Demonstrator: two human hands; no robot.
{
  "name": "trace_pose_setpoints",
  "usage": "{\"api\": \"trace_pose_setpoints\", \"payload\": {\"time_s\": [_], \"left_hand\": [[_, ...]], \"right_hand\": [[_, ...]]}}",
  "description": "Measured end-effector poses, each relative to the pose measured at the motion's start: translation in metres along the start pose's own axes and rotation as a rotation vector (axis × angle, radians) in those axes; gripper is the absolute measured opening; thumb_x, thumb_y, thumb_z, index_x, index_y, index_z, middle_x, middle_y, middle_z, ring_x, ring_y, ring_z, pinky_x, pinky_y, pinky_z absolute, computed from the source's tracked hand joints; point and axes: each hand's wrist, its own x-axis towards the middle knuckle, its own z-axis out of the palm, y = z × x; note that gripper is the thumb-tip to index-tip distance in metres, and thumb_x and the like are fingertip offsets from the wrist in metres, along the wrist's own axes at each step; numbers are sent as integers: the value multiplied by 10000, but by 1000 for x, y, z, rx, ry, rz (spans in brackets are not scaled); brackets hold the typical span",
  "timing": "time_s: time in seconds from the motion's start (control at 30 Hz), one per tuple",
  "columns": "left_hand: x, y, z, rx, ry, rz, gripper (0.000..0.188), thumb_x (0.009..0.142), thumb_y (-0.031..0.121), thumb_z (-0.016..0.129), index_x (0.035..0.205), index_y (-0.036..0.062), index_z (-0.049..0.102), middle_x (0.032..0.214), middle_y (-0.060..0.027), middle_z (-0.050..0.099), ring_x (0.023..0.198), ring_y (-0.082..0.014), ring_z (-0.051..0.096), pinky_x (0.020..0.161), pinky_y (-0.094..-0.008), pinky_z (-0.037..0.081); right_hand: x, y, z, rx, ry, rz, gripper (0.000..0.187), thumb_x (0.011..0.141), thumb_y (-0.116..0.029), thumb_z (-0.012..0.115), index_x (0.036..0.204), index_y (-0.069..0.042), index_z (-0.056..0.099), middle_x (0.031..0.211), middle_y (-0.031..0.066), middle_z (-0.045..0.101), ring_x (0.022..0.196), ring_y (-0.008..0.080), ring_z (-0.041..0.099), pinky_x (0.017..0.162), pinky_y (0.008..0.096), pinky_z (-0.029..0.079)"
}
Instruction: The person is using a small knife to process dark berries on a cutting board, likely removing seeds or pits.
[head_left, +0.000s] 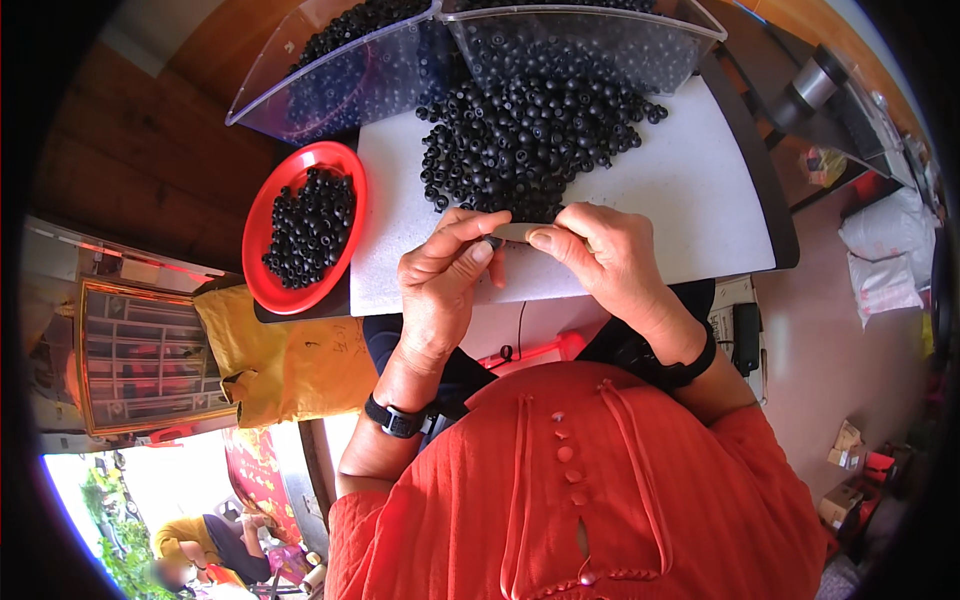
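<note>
Both my hands meet over the near part of a white board, just in front of a heap of small round black parts with holes. My right hand pinches a short, flat, greyish-tan blade-like strip between thumb and fingers. Its other end reaches my left fingertips. Thumb and fingers of my left hand close on a small black part, mostly hidden by the fingers. To the left, a red oval plate carries more of these black parts.
Two clear plastic bins with black parts stand at the board's far side. A yellow sack lies left, below the plate. White bags and cardboard boxes are on the right. Another person sits far off at lower left.
</note>
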Motion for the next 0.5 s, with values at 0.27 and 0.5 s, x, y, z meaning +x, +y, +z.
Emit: {"api": "trace_pose_setpoints", "payload": {"time_s": [0.27,0.5], "left_hand": [[0,2,1,-16,3,-14,275,996,-111,574,1207,-46,737,1134,-76,603,844,-168,609,737,-295,538],[-1,2,3,-9,36,-10,236,1001,-69,585,1192,-65,723,1118,-126,638,837,-202,635,711,-307,544]], "right_hand": [[0,3,-1,17,-16,-35,381,928,-293,798,712,-74,574,582,80,546,486,261,549,467,398,403],[-1,4,3,-4,19,-97,361,906,-272,819,721,-75,579,598,76,568,498,253,570,468,388,418]]}}
